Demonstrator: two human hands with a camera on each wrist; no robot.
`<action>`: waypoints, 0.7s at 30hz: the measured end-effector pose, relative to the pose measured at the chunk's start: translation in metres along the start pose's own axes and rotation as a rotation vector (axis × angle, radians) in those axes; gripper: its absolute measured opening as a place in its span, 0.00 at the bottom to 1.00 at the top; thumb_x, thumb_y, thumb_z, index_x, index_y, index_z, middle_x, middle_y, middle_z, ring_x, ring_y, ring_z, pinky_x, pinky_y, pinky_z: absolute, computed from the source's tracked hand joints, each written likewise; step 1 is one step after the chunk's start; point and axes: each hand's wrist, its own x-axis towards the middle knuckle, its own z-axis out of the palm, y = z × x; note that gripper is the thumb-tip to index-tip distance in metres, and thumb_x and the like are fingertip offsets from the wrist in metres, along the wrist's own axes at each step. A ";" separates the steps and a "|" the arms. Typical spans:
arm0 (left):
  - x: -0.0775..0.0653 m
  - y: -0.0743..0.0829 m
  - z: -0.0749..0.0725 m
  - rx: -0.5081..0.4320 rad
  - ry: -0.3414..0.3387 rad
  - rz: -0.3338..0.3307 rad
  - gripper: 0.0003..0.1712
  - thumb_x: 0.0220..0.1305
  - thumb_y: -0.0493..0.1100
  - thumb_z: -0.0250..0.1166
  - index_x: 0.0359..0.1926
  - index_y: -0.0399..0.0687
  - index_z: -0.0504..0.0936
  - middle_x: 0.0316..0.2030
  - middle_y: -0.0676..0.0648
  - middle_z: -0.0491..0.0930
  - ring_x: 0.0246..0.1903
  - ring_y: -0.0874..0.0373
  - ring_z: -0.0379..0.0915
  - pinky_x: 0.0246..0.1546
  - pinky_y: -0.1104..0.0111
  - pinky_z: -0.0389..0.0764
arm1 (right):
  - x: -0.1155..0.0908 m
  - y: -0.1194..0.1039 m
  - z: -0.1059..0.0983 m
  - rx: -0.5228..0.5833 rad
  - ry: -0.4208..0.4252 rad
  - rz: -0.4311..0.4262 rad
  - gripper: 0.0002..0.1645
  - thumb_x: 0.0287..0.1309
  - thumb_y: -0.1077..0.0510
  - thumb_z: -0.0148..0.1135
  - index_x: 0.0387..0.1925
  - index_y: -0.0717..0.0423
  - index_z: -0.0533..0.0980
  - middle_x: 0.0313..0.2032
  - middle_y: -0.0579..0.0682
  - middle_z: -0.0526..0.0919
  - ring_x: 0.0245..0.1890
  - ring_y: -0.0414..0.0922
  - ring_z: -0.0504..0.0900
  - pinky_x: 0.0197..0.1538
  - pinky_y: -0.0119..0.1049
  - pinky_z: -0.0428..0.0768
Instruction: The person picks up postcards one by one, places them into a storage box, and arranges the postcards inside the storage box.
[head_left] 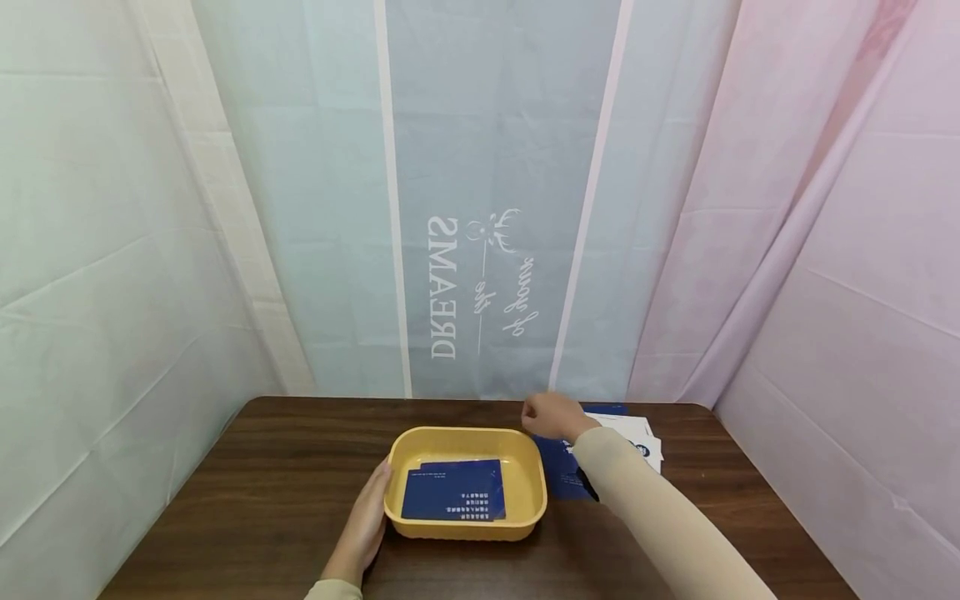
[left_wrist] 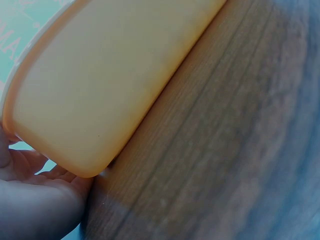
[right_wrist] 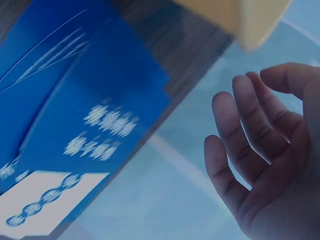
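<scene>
A yellow plastic tray point(head_left: 465, 531) stands on the table with blue printed cards point(head_left: 453, 492) lying inside it. My left hand point(head_left: 367, 518) rests along the outside of its left wall, fingertips at the rim; the left wrist view shows that hand point(left_wrist: 40, 197) against the tray's corner point(left_wrist: 90, 125). Just beyond the tray's far right corner, my right hand point(head_left: 553, 415) is raised and holds nothing. Its fingers are loosely bent in the right wrist view point(right_wrist: 265, 145). Under and beside the right forearm lie more blue cards point(head_left: 558, 471), partly hidden by the sleeve.
White cards point(head_left: 630, 429) with dark round prints overlap the blue ones at the table's right. The dark wooden table point(head_left: 300, 467) ends at a hanging cloth backdrop point(head_left: 487, 167), with further cloth walls on the left point(head_left: 97, 250) and right point(head_left: 862, 292).
</scene>
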 end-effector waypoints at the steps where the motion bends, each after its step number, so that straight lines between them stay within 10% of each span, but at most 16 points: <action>1: 0.000 0.000 0.000 -0.001 0.000 -0.002 0.42 0.81 0.58 0.38 0.77 0.29 0.41 0.76 0.29 0.39 0.75 0.35 0.33 0.72 0.42 0.40 | -0.001 0.006 0.003 -0.007 0.000 0.010 0.09 0.62 0.58 0.60 0.25 0.49 0.79 0.20 0.40 0.73 0.19 0.39 0.68 0.24 0.36 0.69; 8: 0.000 0.000 -0.001 0.004 0.001 -0.003 0.41 0.82 0.58 0.38 0.77 0.30 0.41 0.76 0.29 0.39 0.75 0.35 0.32 0.72 0.42 0.40 | -0.011 0.044 0.019 -0.012 -0.024 0.119 0.27 0.59 0.61 0.60 0.09 0.46 0.60 0.08 0.40 0.55 0.12 0.38 0.52 0.18 0.32 0.49; 21: -0.001 0.000 0.000 0.009 0.010 -0.012 0.41 0.82 0.57 0.38 0.77 0.30 0.40 0.77 0.30 0.38 0.75 0.35 0.33 0.72 0.42 0.40 | -0.028 0.082 0.023 -0.078 -0.051 0.332 0.27 0.56 0.36 0.70 0.30 0.58 0.84 0.23 0.48 0.79 0.25 0.46 0.75 0.31 0.45 0.77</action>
